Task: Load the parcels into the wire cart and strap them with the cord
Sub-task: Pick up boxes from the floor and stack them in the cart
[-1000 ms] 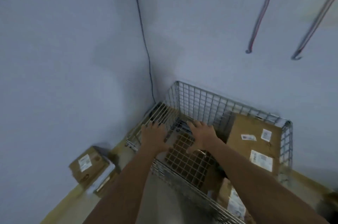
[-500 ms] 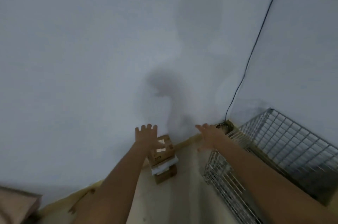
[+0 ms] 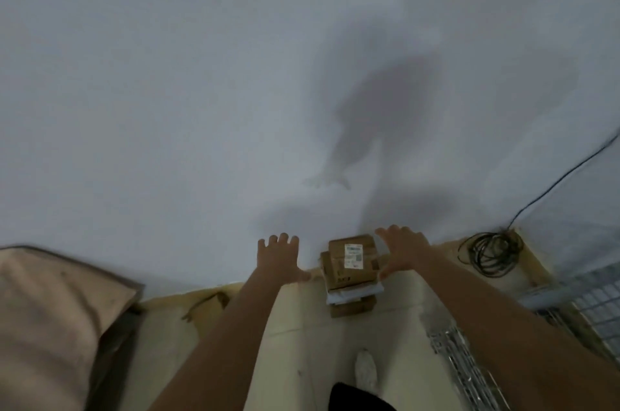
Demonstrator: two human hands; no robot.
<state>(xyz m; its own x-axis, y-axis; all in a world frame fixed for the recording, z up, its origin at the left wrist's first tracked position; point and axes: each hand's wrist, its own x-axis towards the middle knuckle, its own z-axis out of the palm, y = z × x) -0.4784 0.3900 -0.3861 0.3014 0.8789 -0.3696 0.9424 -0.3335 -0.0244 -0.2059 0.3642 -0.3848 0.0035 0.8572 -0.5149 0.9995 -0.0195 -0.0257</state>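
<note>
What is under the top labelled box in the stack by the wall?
Under the top box lies a flat pale parcel, then another brown box. Most of both is covered, so their labels cannot be seen.

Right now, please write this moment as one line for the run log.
phase: reaching for parcels | left hand: open, empty | right hand: open, empty | parcel stack: on floor by wall | wire cart: at right

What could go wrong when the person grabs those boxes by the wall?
The boxes sit in an uneven stack with a white packet between them, so lifting all of them at once might let the lower ones slide out. Both hands, left and right, are open and not yet gripping. The coiled cable on the floor nearby could catch a foot on the way to the cart.
</note>
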